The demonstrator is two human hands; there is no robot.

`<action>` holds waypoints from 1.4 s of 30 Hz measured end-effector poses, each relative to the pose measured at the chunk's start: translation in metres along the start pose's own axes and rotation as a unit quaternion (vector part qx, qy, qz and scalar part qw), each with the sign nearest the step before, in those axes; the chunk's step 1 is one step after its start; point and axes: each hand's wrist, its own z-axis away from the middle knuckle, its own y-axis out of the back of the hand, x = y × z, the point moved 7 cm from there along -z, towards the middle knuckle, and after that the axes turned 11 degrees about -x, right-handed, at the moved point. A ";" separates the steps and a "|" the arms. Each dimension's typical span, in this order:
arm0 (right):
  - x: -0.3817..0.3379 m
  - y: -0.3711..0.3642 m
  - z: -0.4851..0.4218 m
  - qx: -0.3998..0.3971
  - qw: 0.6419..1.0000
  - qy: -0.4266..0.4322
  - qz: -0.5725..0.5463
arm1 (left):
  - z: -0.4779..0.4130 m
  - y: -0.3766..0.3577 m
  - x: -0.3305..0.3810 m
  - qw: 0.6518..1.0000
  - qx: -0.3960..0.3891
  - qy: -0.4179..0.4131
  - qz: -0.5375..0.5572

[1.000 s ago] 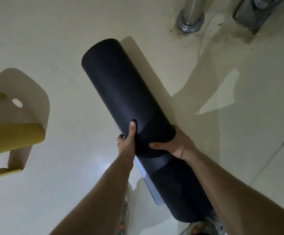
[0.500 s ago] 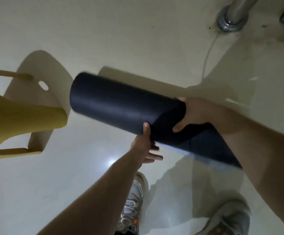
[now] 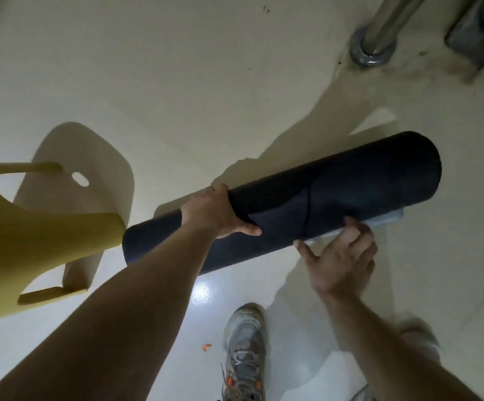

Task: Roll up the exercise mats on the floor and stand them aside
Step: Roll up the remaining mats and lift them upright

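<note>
Rolled black exercise mat (image 3: 350, 186) is held off the floor (image 3: 177, 82), clasped by the left hand (image 3: 214, 211), the hold of the right hand (image 3: 339, 261) beneath being unclear, and upending aside is judged due next.
</note>
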 end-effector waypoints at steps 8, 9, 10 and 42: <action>-0.027 -0.076 -0.012 -0.081 0.868 -0.158 -0.463 | -0.021 -0.047 -0.010 0.986 -0.049 -0.041 0.155; -0.027 -0.079 -0.012 -0.080 0.872 -0.169 -0.453 | -0.024 -0.046 -0.012 0.985 -0.049 -0.044 0.163; -0.026 -0.073 -0.012 -0.079 0.891 -0.185 -0.408 | -0.026 -0.047 -0.014 0.984 -0.044 -0.043 0.168; 0.001 0.117 -0.150 -0.025 0.999 -0.007 -0.047 | 0.094 -0.187 -0.133 0.771 0.164 0.291 0.542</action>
